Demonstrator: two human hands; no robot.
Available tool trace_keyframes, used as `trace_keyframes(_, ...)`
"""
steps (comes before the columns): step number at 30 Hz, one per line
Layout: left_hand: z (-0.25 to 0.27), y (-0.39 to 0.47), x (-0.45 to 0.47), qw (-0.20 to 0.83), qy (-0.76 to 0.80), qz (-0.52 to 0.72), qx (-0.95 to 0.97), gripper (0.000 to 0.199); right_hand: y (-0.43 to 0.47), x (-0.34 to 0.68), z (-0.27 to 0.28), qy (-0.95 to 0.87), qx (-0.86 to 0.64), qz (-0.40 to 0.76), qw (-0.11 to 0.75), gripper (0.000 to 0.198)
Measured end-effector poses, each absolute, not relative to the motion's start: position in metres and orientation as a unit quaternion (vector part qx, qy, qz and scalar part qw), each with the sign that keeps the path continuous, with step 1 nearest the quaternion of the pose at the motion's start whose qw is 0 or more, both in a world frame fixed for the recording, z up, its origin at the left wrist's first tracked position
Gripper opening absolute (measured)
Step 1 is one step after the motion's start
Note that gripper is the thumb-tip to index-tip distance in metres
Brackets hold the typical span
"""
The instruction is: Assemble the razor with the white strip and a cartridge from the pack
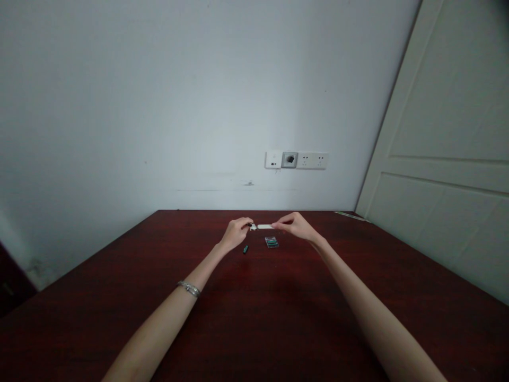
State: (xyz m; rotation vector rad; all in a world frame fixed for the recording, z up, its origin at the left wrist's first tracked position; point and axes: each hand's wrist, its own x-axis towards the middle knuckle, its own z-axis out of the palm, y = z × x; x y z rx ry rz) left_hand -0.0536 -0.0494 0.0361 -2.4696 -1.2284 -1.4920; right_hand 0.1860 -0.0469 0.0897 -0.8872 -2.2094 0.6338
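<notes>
Both hands work at the far middle of the counter (119, 297). The right hand (296, 225) grip is pinched on one end of a white stick (265, 226); the left hand (236, 232) closes on its other end, possibly pulling a cap, too small to confirm. Work appears under way, unfinished. Count: one stick, one clear case (271, 242), one green piece (245, 249), both lying just near of the hands.

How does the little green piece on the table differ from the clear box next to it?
The green piece is a slim, dark stick; the clear box is wider, flat and see-through, with green contents. The green piece lies nearer the left hand; the clear box sits nearer the right hand. Both are small, rest untouched on the dark red table, and lie below the held white object.
</notes>
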Motion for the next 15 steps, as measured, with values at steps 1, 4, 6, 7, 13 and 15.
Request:
trace_keyframes(1,0.036,-0.049,-0.054,0.006,-0.392,-0.476,-0.787,0.027,-0.046,0.188,0.089,-0.843,-0.347,0.241,0.334,0.045)
trace_keyframes(4,0.035,-0.048,-0.055,0.017,-0.393,-0.474,-0.788,0.026,-0.05,0.186,0.09,-0.838,-0.341,0.246,0.348,0.044)
trace_keyframes(6,0.035,-0.05,-0.053,0.018,-0.389,-0.466,-0.794,0.026,-0.056,0.177,0.091,-0.839,-0.329,0.245,0.356,0.043)
trace_keyframes(7,0.036,-0.052,-0.053,0.017,-0.386,-0.462,-0.798,0.025,-0.059,0.173,0.091,-0.842,-0.326,0.238,0.357,0.043)
trace_keyframes(13,0.04,-0.053,-0.054,0.017,-0.372,-0.484,-0.792,0.028,-0.054,0.175,0.088,-0.851,-0.323,0.221,0.349,0.044)
trace_keyframes(15,0.041,-0.05,-0.058,0.02,-0.376,-0.491,-0.785,0.028,-0.051,0.184,0.087,-0.844,-0.339,0.221,0.35,0.045)
